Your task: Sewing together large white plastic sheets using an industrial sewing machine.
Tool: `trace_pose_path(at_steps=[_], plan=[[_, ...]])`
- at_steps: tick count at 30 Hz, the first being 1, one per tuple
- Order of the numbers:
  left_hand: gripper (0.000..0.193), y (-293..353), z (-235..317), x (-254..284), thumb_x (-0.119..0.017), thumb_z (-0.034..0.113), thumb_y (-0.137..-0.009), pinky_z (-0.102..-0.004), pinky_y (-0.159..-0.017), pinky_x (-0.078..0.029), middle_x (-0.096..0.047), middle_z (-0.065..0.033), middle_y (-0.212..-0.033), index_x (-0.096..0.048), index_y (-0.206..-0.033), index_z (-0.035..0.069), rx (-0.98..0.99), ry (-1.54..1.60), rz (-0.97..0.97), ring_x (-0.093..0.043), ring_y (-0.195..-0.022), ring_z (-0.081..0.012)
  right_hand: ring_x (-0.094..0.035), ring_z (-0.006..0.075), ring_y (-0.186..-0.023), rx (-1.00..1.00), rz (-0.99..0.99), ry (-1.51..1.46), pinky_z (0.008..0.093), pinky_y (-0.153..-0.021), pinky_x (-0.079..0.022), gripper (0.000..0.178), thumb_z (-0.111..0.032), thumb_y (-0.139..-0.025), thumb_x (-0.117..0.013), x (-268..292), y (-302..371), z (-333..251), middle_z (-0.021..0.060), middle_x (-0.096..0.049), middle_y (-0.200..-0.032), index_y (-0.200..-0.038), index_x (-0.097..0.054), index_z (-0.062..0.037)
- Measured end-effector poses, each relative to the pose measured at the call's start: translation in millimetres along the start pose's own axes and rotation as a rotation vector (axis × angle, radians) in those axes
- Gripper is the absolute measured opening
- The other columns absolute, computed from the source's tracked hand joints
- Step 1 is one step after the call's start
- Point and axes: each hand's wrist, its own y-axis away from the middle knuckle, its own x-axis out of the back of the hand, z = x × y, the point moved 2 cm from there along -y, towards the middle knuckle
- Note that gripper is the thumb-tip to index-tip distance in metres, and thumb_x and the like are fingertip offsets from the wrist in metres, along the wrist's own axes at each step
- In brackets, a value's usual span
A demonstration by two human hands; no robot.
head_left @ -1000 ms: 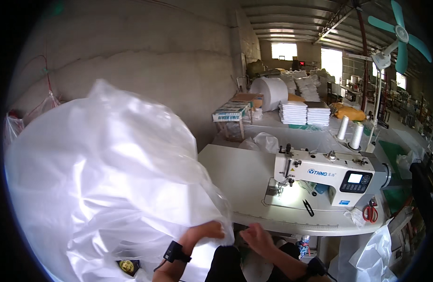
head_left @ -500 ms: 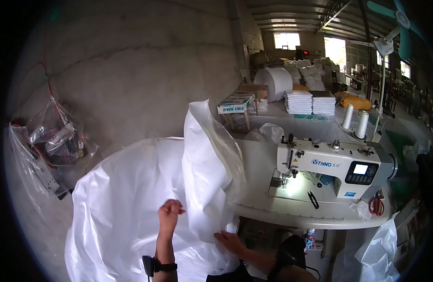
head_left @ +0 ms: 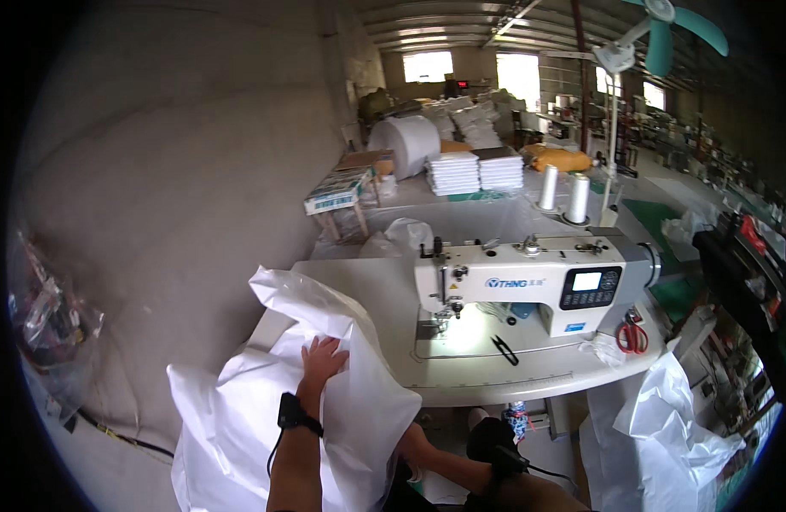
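Note:
A large glossy white plastic sheet (head_left: 356, 418) lies in folds over the left end of the sewing table (head_left: 384, 282) and hangs down in front of it. My left hand (head_left: 324, 358) presses on the sheet, fingers spread and open. Lower down, at the sheet's right edge, is my right hand (head_left: 417, 447); its fingers are hidden behind the edge and the folds. To the right stands a white sewing machine (head_left: 521, 277), its lamp lit over the needle area. Black thread snips (head_left: 504, 351) and red-handled scissors (head_left: 632, 336) lie on the tabletop, apart from both hands.
Two white thread cones (head_left: 578, 200) stand behind the machine. A crumpled white sheet (head_left: 666, 418) hangs at the table's right end. Farther back are a large white roll (head_left: 406, 147), stacked white bundles (head_left: 453, 174) and a small bench (head_left: 340, 196). A fan (head_left: 660, 13) is overhead.
The raised sheet has come down and folded over toward the table. My left hand has opened out onto it. The view has swung right, so the machine sits farther left.

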Motion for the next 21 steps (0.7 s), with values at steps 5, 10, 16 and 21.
trace_pose_path(at_steps=[5,10,16,21], plan=[[0.031,23.2,-50.1,-0.2,-0.051,0.028,-0.091,-0.0446,-0.098,-0.036,-0.064,-0.0063,-0.114,-0.061,-0.114,0.009,-0.160,0.689,-0.046,-0.054,-0.113,-0.0247,-0.049,0.0163,-0.117,-0.358,-0.225,-0.944,0.0298,-0.093,-0.044,0.053,-0.028,-0.091,-0.056,9.6,-57.1,-54.6,0.0059,-0.047,-0.134,-0.137,-0.038,-0.0071],[0.043,94.7,-36.4,83.3,-0.042,0.035,-0.097,-0.0306,-0.090,-0.044,-0.060,-0.0075,-0.114,-0.054,-0.119,0.001,0.184,1.645,-0.032,-0.055,-0.105,-0.0191,-0.057,0.0155,-0.092,-1.034,-0.270,-1.113,0.0286,-0.083,-0.046,0.038,-0.007,-0.087,-0.056,36.3,-77.8,-87.1,0.0081,-0.059,-0.110,-0.125,-0.052,-0.0015],[0.045,129.6,-65.6,139.5,-0.045,0.034,-0.092,-0.0408,-0.095,-0.044,-0.059,-0.0117,-0.116,-0.050,-0.124,0.003,0.046,1.749,0.266,-0.053,-0.113,-0.0282,-0.048,0.0098,-0.067,-0.289,0.037,-0.969,0.0234,-0.064,-0.043,0.029,-0.019,-0.097,-0.046,97.9,-20.9,-127.4,0.0006,-0.054,-0.073,-0.120,-0.058,-0.0062],[0.040,45.0,-52.3,94.4,-0.048,0.028,-0.088,-0.0554,-0.099,-0.029,-0.051,-0.0064,-0.128,-0.052,-0.126,0.016,0.038,1.076,0.115,-0.042,-0.124,-0.0291,-0.052,0.0121,-0.069,-0.489,-0.748,-0.815,0.0265,-0.067,-0.045,0.033,-0.030,-0.095,-0.050,25.4,45.7,-89.0,0.0031,-0.058,-0.074,-0.110,-0.064,-0.0043]])
